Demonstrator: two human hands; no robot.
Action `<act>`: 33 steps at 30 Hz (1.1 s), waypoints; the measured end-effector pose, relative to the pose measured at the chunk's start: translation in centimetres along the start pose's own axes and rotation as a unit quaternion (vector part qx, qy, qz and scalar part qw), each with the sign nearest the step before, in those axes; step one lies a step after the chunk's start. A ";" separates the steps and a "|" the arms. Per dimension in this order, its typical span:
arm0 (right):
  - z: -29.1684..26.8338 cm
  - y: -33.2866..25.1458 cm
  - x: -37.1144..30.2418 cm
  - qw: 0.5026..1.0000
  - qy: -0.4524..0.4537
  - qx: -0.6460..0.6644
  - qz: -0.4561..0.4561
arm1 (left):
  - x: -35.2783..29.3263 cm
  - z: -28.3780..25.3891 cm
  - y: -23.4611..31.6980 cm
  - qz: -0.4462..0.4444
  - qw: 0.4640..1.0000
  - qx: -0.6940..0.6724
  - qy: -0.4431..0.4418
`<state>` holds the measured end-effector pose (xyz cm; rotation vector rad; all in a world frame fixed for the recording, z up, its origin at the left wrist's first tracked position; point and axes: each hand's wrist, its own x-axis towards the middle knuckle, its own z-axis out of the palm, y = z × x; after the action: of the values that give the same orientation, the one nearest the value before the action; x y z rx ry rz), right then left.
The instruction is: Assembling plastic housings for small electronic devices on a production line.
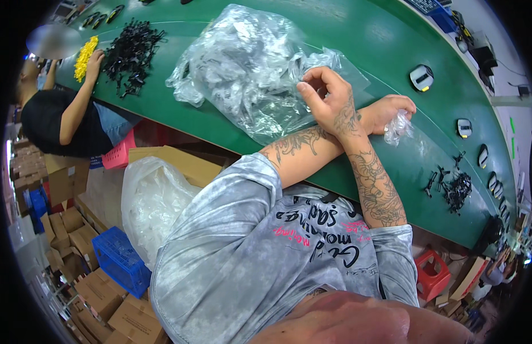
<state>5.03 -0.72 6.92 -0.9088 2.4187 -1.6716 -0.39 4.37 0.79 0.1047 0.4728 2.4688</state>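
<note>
My forearms cross, the right one lying over the left near the wrist. My left hand (386, 113) reaches out to the right, its fingers closed on crumpled clear plastic (398, 129) that hangs below them. My right hand (330, 98) is at the right side of a large clear plastic bag (237, 63) full of crumpled clear film. Its fingers curl toward the thumb in a pinch against the film; what lies between the fingertips is too unclear to name.
A green table (386, 57) spans the view. Black parts (132, 57) and yellow pieces (86, 58) lie left, by another person (71, 120). More black parts (458, 192) and handheld devices (421, 77) lie right. Below are a blue crate (122, 261) and a red stool (432, 275).
</note>
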 end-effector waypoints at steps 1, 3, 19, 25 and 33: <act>-0.4 0.0 -0.6 1.000 0.003 -0.004 0.005 | 0.2 -0.1 -0.4 0.013 0.999 0.032 0.002; -1.2 0.1 -1.6 0.999 -0.016 0.042 -0.002 | 0.7 0.0 -1.4 0.018 0.998 0.061 -0.011; -19.2 2.6 -14.7 0.925 0.315 -0.109 0.183 | 0.6 0.2 -0.6 0.015 0.980 0.166 -0.106; -21.3 2.6 -15.7 0.929 0.311 0.014 0.199 | -0.3 1.5 -1.2 0.023 0.961 0.257 -0.097; -23.0 0.8 -16.6 0.933 0.293 0.065 0.198 | -0.3 1.4 -1.3 0.002 0.966 0.257 -0.011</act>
<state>9.84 26.89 11.10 0.1348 2.5253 -2.1029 0.80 5.60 1.63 0.3427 1.0935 2.2882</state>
